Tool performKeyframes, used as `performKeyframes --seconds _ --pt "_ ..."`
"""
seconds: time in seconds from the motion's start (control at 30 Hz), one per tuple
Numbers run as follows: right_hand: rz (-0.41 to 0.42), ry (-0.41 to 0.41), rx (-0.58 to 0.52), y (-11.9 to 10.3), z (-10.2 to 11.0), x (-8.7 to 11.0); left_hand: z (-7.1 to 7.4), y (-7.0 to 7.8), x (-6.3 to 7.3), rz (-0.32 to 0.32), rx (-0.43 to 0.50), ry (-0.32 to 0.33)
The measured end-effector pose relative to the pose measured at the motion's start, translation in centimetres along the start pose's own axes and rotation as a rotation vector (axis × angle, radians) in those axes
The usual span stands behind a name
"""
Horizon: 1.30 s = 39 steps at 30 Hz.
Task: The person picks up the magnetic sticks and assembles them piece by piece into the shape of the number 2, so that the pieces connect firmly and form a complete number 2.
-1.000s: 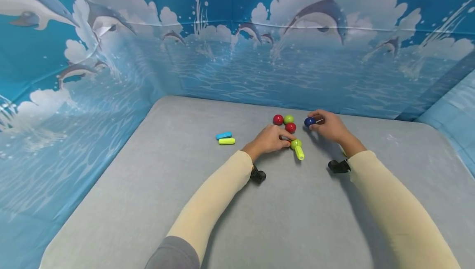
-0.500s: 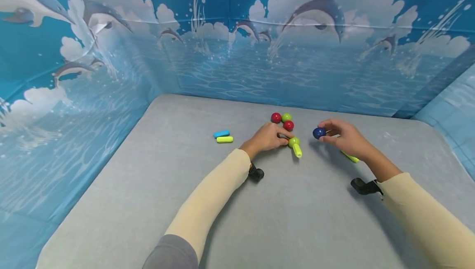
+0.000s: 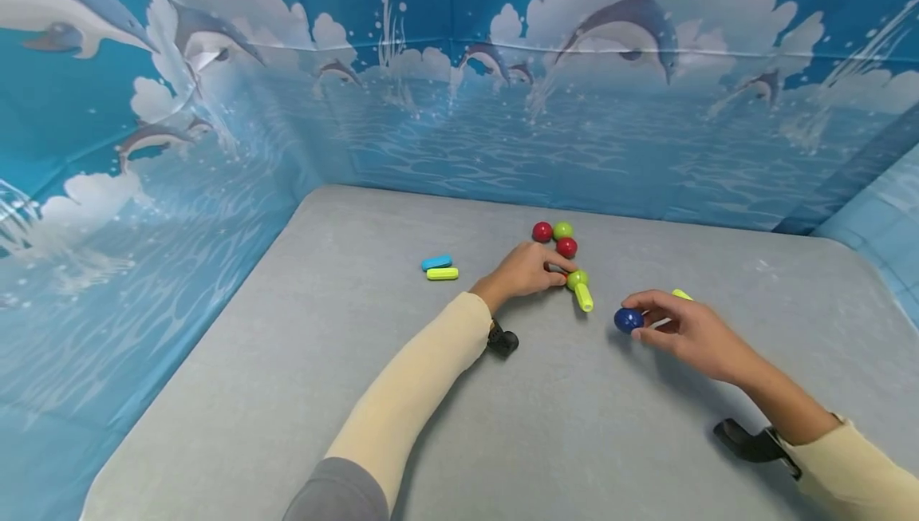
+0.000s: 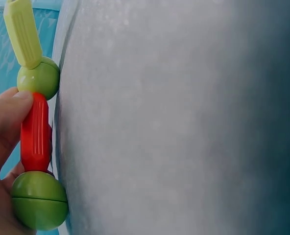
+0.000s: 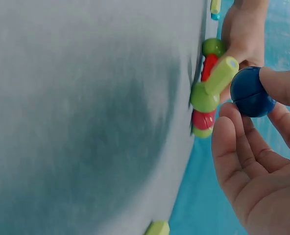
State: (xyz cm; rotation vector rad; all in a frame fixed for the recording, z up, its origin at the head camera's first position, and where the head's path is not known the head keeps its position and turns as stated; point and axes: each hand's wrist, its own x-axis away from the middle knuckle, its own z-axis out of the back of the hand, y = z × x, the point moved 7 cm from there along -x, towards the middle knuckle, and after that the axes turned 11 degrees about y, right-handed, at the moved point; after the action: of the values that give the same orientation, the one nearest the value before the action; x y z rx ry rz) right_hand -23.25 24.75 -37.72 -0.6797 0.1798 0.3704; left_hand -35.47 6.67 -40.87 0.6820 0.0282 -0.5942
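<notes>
My left hand point(image 3: 527, 270) grips a red rod point(image 4: 36, 132), thumb along its side. A green ball point(image 4: 39, 200) is joined to the rod's one end and a second green ball point(image 4: 38, 79) to its other. From that second ball a yellow-green rod point(image 4: 22, 34) sticks out at an angle; in the head view this rod point(image 3: 585, 297) points towards me. My right hand point(image 3: 700, 337) pinches a dark blue ball point(image 3: 629, 320) between thumb and fingers, right of the joined pieces and apart from them. The left hand hides most of the red rod in the head view.
Two red balls point(image 3: 542, 232) and a green ball point(image 3: 563, 230) lie together beyond my left hand. A blue rod point(image 3: 436, 262) and a yellow-green rod point(image 3: 442, 274) lie to the left. Another yellow-green rod point(image 3: 681, 294) is partly behind my right hand. A dolphin-print curtain point(image 3: 459, 138) borders the grey table.
My right hand has come nearer to me and a little rightward from the table's far side, carrying the dark blue ball. The left hand stays on the red rod.
</notes>
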Motion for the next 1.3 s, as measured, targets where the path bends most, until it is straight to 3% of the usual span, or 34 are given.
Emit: performKeyframes --seconds 0.33,1.13,1.3 --pt "-0.078 -0.074 -0.083 -0.3 -1.9 0.1 -0.1 0.2 0.1 -0.008 -0.004 0.007" --pt "-0.216 -0.048 -0.151 -0.8 -4.0 -1.0 0.1 0.0 0.1 -0.001 0.010 0.026" --pt "-0.263 -0.074 -0.175 -0.8 -4.7 -1.2 0.0 0.1 0.1 -0.004 -0.007 -0.001"
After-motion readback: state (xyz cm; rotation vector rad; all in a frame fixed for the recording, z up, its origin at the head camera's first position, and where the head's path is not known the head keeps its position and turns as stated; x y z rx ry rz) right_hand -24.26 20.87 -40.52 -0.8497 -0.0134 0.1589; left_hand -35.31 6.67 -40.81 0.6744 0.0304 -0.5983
